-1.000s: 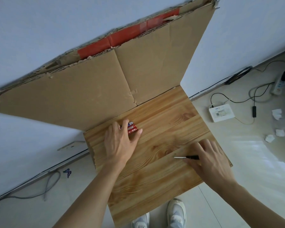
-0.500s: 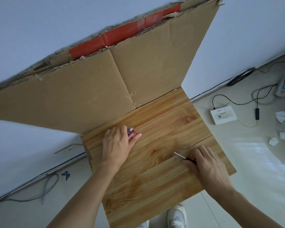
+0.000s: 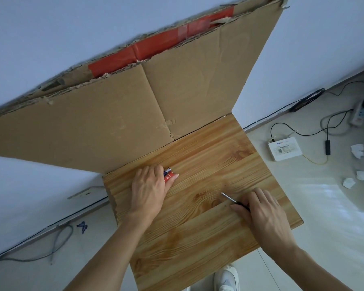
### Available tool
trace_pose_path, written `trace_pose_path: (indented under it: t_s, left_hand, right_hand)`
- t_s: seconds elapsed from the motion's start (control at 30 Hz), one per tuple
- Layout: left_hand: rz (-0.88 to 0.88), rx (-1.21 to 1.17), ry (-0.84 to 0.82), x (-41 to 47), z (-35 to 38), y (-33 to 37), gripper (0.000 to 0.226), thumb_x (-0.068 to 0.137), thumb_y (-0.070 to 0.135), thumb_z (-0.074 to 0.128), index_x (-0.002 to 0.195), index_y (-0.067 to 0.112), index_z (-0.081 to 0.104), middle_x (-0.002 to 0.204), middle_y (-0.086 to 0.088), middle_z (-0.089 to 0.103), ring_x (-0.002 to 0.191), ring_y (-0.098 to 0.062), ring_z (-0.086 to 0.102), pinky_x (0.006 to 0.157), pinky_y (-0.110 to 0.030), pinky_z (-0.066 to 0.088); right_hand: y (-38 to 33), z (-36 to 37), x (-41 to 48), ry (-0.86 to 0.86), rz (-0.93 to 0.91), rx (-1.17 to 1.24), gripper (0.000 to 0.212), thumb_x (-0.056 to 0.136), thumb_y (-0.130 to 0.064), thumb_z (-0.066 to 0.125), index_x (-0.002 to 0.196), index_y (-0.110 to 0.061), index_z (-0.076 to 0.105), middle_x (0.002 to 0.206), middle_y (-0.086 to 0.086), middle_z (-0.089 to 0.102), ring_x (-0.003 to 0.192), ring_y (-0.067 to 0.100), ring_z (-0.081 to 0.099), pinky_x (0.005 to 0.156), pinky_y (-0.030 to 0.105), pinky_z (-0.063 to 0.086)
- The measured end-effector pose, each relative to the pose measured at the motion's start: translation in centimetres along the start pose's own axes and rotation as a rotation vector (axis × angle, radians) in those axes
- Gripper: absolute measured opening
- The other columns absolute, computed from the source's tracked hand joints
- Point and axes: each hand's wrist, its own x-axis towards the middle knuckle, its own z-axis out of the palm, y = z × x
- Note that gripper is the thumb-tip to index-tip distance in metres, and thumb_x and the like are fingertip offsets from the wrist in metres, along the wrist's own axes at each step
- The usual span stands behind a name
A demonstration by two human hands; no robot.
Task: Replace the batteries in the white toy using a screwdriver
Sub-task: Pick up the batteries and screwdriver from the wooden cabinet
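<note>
- Right hand (image 3: pixel 265 211) had closed round screwdriver (image 3: pixel 229 198) handle, near table (image 3: pixel 198 238)'s right edge.
- Left hand (image 3: pixel 149 185) still pinched batteries (image 3: pixel 169 174), far-left corner.
- Toy unseen; likely gathering stage.

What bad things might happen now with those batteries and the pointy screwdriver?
The round red-and-blue batteries lie on the smooth wooden table under the left hand; they might roll off if released. The thin metal screwdriver with a black handle, held by the right hand, aims its bare tip roughly toward the left hand, so a slip could poke it.
</note>
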Motion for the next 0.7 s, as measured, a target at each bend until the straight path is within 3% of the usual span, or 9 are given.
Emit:
trace_pose_path:
  t_s: [0.1,0.27,0.33,0.43,0.53,0.7]
  left_hand:
    - [-0.015,-0.063,0.008,-0.1,-0.8,0.0,0.051,0.104,0.064,0.047,0.095,0.015,0.057,0.072,0.001,0.058,0.063,-0.015,0.053,0.062,-0.034,0.053]
    - [-0.092,-0.274,-0.089,-0.4,-2.6,0.0,0.050,0.104,0.066,0.039,0.100,0.017,0.049,0.060,0.008,0.047,0.044,-0.006,0.040,0.042,-0.018,0.031]
    - [-0.143,-0.380,-0.094,-0.4,-3.3,0.2,0.054,0.104,0.066,0.036,0.108,0.014,0.051,0.060,0.006,0.051,0.043,-0.008,0.045,0.037,-0.019,0.036]
    - [-0.223,-0.500,-0.083,-0.3,-5.3,1.0,0.060,0.102,0.065,0.035,0.115,0.011,0.056,0.067,0.007,0.054,0.055,-0.002,0.051,0.042,-0.020,0.044]
    - [-0.216,-0.561,-0.036,-0.4,-7.4,1.7,0.041,0.107,0.050,0.048,0.109,0.012,0.063,0.066,0.013,0.051,0.061,0.009,0.044,0.058,-0.010,0.049]
    - [-0.199,-0.638,-0.005,0.0,-11.1,1.9,0.044,0.105,0.059,0.045,0.107,0.020,0.066,0.071,0.013,0.063,0.062,-0.003,0.063,0.056,-0.018,0.052]
  right_hand:
    - [-0.7,-0.2,0.2,0.000,0.007,0.024,0.033,0.098,-0.049,0.065,0.083,-0.019,0.059,0.081,-0.009,0.052,0.074,0.018,0.056,0.069,0.035,0.054]
    - [-2.0,-0.6,0.6,-0.004,0.041,0.043,0.035,0.099,-0.052,0.063,0.086,-0.019,0.063,0.080,-0.008,0.056,0.074,0.018,0.057,0.068,0.034,0.054]
    - [-2.7,-1.1,0.8,0.009,0.048,0.065,0.037,0.099,-0.051,0.061,0.085,-0.018,0.062,0.080,-0.008,0.056,0.075,0.019,0.058,0.068,0.034,0.053]
    - [-3.6,-2.1,1.1,0.029,0.056,0.097,0.036,0.099,-0.050,0.062,0.084,-0.017,0.059,0.080,-0.007,0.057,0.073,0.020,0.058,0.066,0.034,0.051]
    - [-4.5,-3.4,1.4,0.040,0.070,0.111,0.034,0.098,-0.049,0.065,0.085,-0.018,0.059,0.080,-0.008,0.057,0.074,0.019,0.059,0.066,0.030,0.047]
    - [-6.5,-6.3,2.1,0.072,0.097,0.138,0.032,0.097,-0.046,0.069,0.086,-0.017,0.059,0.082,-0.008,0.057,0.075,0.019,0.058,0.063,0.030,0.047]
